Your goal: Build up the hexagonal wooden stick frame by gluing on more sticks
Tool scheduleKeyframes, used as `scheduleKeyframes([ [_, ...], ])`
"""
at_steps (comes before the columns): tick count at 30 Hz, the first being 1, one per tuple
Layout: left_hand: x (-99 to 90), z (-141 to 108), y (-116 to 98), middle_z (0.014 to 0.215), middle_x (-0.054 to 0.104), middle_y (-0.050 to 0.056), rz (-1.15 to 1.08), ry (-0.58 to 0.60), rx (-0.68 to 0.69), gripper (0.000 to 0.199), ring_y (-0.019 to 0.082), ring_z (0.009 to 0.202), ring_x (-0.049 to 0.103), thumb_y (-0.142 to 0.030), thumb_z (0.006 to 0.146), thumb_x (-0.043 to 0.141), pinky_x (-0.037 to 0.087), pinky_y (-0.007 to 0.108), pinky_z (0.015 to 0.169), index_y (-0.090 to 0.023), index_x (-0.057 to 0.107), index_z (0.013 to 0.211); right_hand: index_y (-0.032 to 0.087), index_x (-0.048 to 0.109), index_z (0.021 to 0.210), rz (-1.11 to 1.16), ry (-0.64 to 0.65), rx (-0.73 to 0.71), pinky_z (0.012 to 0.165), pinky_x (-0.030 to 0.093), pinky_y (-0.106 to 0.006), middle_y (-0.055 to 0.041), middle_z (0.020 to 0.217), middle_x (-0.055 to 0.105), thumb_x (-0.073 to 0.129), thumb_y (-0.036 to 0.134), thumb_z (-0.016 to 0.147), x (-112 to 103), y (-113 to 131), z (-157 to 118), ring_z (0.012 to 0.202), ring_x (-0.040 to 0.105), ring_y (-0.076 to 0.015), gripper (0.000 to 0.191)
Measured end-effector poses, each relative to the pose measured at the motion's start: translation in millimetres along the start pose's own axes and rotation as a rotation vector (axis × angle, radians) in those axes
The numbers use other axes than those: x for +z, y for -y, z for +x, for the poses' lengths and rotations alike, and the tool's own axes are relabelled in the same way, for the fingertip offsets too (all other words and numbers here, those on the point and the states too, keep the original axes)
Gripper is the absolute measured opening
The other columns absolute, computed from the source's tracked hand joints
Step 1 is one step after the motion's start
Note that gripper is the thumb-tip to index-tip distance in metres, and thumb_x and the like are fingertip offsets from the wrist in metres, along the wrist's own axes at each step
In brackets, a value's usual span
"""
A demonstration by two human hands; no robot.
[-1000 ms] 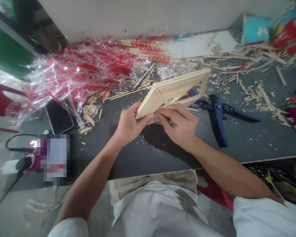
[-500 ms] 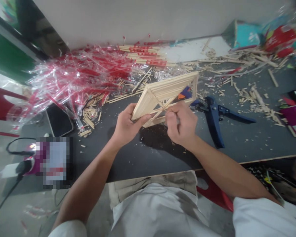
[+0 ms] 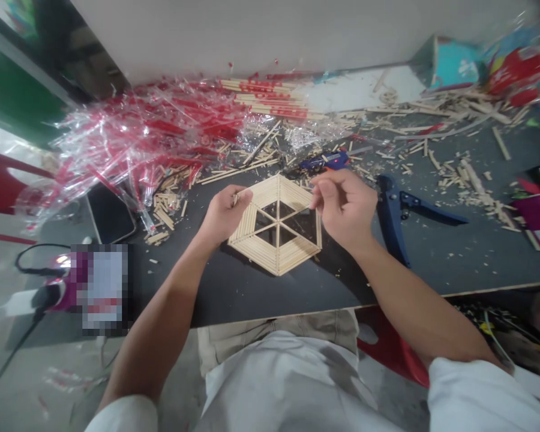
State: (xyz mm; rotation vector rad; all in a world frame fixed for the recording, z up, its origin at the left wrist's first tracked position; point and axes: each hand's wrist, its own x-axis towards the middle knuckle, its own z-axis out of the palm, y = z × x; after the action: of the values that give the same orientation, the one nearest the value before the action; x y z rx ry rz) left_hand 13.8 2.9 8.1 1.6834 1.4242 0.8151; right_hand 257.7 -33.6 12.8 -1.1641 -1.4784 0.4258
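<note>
A hexagonal frame (image 3: 258,255) of pale wooden sticks lies before me, its top towards the camera. Six thin spokes meet at its middle, and stacked sticks fill most of its sides; the right side shows dark gaps. My left hand (image 3: 227,219) is closed on the upper left corner, thumb on top. Around the upper right corner, my right hand (image 3: 344,207) has its fingers bent and pinched, partly covering that corner. Just beyond the frame lies a blue glue gun (image 3: 324,161). Blue-handled cutters (image 3: 391,210) rest right of my right hand.
Red and clear plastic wrappers (image 3: 148,132) heap at the back left, beside bundled sticks (image 3: 270,99). A phone (image 3: 110,213) lies at the left. Stick offcuts (image 3: 465,174) litter the right side. A purple power strip (image 3: 65,279) with plugged cables sits near the table's left edge.
The frame has turned from a steep tilt to nearly flat, its face now upward. My right hand has moved from its middle to the upper right corner. The glue gun is more exposed.
</note>
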Motion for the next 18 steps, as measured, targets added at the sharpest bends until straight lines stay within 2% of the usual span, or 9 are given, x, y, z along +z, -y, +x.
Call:
scheduleKeyframes([
  [3,-2.9,-2.9,1.6,0.118,0.072,0.011,0.323,-0.116,0.176,0.027,0.019,0.089,0.069,-0.04,0.103,0.058,0.058,0.033,0.079,-0.019,0.071,0.114,0.025,0.07,0.097,0.0,0.026,0.043,0.051,0.052,-0.029,-0.0024,0.08,0.07,0.056,0.055,0.105,1.8,-3.7,1.5,0.055,0.064,-0.0129,0.034],
  [5,-4.3,-6.6,-1.1,0.14,0.062,0.014,0.48,-0.129,0.321,0.028,0.021,0.099,0.068,-0.039,0.106,0.054,0.058,0.039,0.089,-0.02,0.072,0.119,0.025,0.071,0.098,0.0,0.047,0.053,0.054,0.055,-0.03,-0.0027,0.082,0.072,0.059,0.05,0.104,2.8,-5.0,2.0,0.055,0.064,-0.0131,0.029],
  [6,-4.1,-8.4,-2.8,0.144,0.059,0.015,0.533,-0.11,0.388,0.029,0.023,0.103,0.067,-0.038,0.107,0.053,0.057,0.041,0.093,-0.021,0.072,0.12,0.025,0.071,0.098,0.002,0.059,0.051,0.056,0.056,-0.031,-0.0027,0.083,0.072,0.06,0.047,0.104,3.1,-5.8,2.1,0.056,0.064,-0.0132,0.025],
  [8,-1.7,-11.3,-5.6,0.144,0.059,0.015,0.594,-0.04,0.498,0.029,0.025,0.11,0.065,-0.035,0.109,0.05,0.054,0.045,0.1,-0.021,0.073,0.12,0.025,0.072,0.097,-0.009,0.081,0.038,0.06,0.059,-0.033,-0.0029,0.085,0.074,0.062,0.039,0.102,3.7,-7.5,2.0,0.058,0.066,-0.0142,0.018],
  [11,5.2,-13.4,-7.0,0.14,0.063,0.016,0.649,0.049,0.589,0.03,0.029,0.116,0.064,-0.031,0.109,0.051,0.053,0.048,0.101,-0.021,0.073,0.126,0.025,0.073,0.093,-0.08,0.087,0.017,0.065,0.06,-0.034,-0.0032,0.088,0.077,0.064,0.03,0.096,4.2,-10.2,2.0,0.068,0.07,-0.0172,0.011],
  [14,10.1,-13.9,-6.1,0.142,0.064,0.017,0.703,0.08,0.617,0.033,0.033,0.126,0.062,-0.033,0.109,0.054,0.052,0.049,0.102,-0.021,0.072,0.133,0.025,0.073,0.089,-0.121,0.075,0.017,0.066,0.059,-0.034,-0.0026,0.087,0.078,0.065,0.028,0.093,3.5,-11.8,3.1,0.07,0.071,-0.018,0.009],
  [18,10.9,-13.1,-4.1,0.15,0.06,0.018,0.737,0.097,0.606,0.037,0.037,0.138,0.057,-0.038,0.108,0.055,0.049,0.053,0.108,-0.023,0.071,0.139,0.025,0.066,0.087,-0.11,0.102,0.069,0.056,0.05,-0.033,-0.0005,0.071,0.07,0.06,0.038,0.098,0.1,-13.4,6.4,0.057,0.063,-0.0161,0.017],
])
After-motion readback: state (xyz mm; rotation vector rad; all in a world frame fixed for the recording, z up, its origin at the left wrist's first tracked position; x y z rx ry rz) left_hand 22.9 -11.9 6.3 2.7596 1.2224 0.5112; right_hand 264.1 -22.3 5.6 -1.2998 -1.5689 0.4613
